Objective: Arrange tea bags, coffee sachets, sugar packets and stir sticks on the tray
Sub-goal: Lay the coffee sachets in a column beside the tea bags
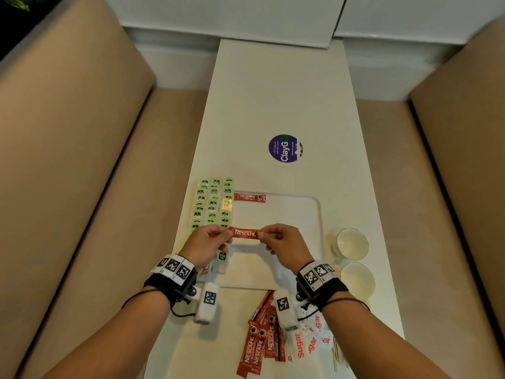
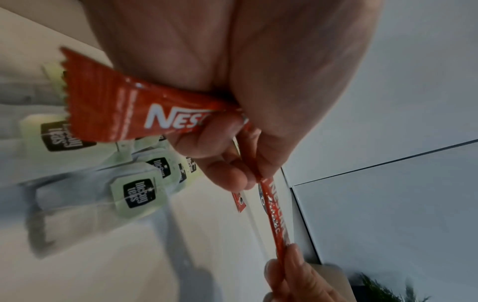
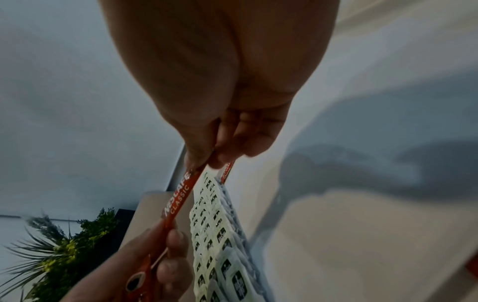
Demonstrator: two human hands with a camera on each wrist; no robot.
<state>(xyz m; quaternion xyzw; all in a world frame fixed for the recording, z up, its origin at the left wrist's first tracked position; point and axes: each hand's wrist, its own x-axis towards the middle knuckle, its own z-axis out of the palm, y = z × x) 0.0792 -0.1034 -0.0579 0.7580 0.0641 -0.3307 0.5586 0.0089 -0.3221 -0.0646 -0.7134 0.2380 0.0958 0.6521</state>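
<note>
A red Nescafe coffee sachet [image 1: 245,233] is stretched level above the white tray [image 1: 295,214]. My left hand [image 1: 227,234] pinches its left end and my right hand [image 1: 261,235] pinches its right end. In the left wrist view, the left hand [image 2: 232,169] also grips a second sachet [image 2: 124,110] in its palm. Another sachet [image 1: 250,197] lies along the tray's far edge. Green tea bags [image 1: 213,203] lie in rows on the tray's left side. On the table nearer me lie loose coffee sachets [image 1: 259,343], sugar packets [image 1: 308,340] and stir sticks [image 1: 337,354].
Two white cups [image 1: 352,243] [image 1: 358,280] stand right of the tray. A round purple sticker [image 1: 285,148] marks the white table beyond it. Beige benches flank the narrow table on both sides. A plant [image 3: 64,251] stands at the far left.
</note>
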